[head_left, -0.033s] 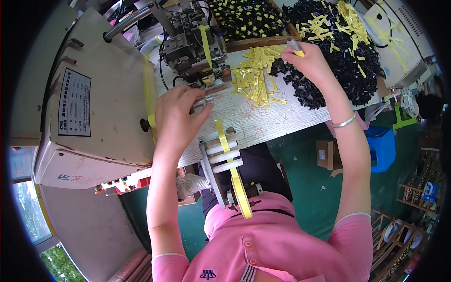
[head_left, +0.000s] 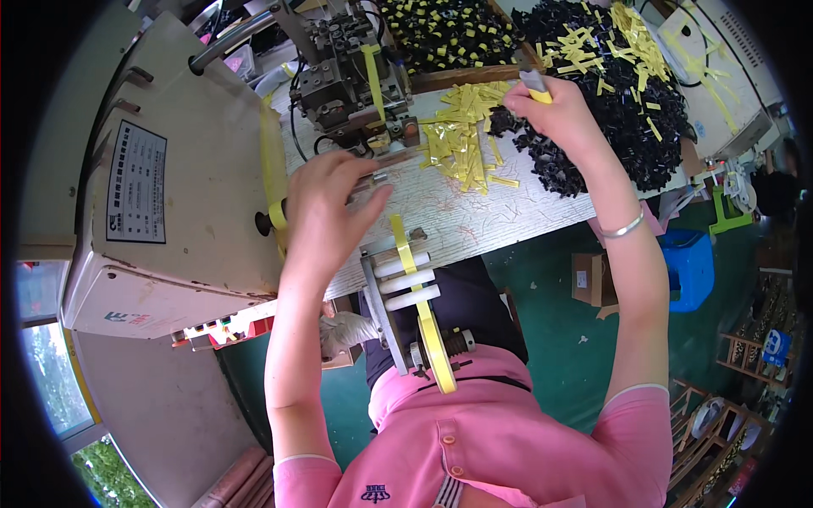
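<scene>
Right hand (head_left: 559, 114): fingers closed on 1 grey-and-yellow piece (head_left: 537, 88), grey end poking out ahead of the grip. Left hand (head_left: 326, 199): thumb and fingers parted a bit, small metal part (head_left: 379, 179) in that gap; can't tell if gripped. Yellow strips (head_left: 457, 140) heaped between the 2 hands, just left of right grip. Black pieces (head_left: 569, 168) piled beside and under right hand. Metal press head (head_left: 343, 97) just past left fingertips. Wooden-edged tray (head_left: 461, 78) beyond the strips. Bodyward of left grip: yellow tape roll (head_left: 435, 356), 3 white rollers (head_left: 398, 302).
</scene>
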Available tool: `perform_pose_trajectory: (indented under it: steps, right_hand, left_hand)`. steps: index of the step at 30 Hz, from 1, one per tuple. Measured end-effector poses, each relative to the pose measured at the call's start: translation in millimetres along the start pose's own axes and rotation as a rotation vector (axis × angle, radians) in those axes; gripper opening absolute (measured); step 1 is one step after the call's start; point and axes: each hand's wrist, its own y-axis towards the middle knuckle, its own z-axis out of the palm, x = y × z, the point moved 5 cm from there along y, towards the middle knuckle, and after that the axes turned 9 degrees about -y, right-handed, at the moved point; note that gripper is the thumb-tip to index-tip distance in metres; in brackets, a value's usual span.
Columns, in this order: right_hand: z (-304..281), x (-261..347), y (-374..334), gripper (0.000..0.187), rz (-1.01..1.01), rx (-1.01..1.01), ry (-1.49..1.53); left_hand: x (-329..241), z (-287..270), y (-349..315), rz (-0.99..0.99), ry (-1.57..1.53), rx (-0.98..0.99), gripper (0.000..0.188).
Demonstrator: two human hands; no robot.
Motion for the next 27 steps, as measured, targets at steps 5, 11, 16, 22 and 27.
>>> perform_pose_trajectory:
  steps: [5,11,16,22,27]
  right_hand:
    - [30.4,55.3,-35.1,0.013,0.178,0.139,0.776]
    - [72.3,80.9,-59.8,0.013,0.126,0.071,0.901]
    - [86.6,85.4,-62.0,0.021,0.240,0.306,0.987]
    - [93.5,86.4,-56.6,0.027,0.161,0.377,0.889]
    - [90.2,83.8,-58.9,0.020,0.143,0.384,0.884]
  left_hand:
    - [-31.7,9.5,5.6,0.119,-0.131,-0.088,0.030]
    - [-27.8,17.9,2.6,0.060,-0.047,-0.108,0.030]
    - [-22.2,10.6,3.7,0.097,0.071,-0.105,0.023]
    - [-10.8,14.2,8.6,0.001,0.017,0.011,0.024]
    - [-6.8,13.5,4.8,0.081,-0.080,0.022,0.028]
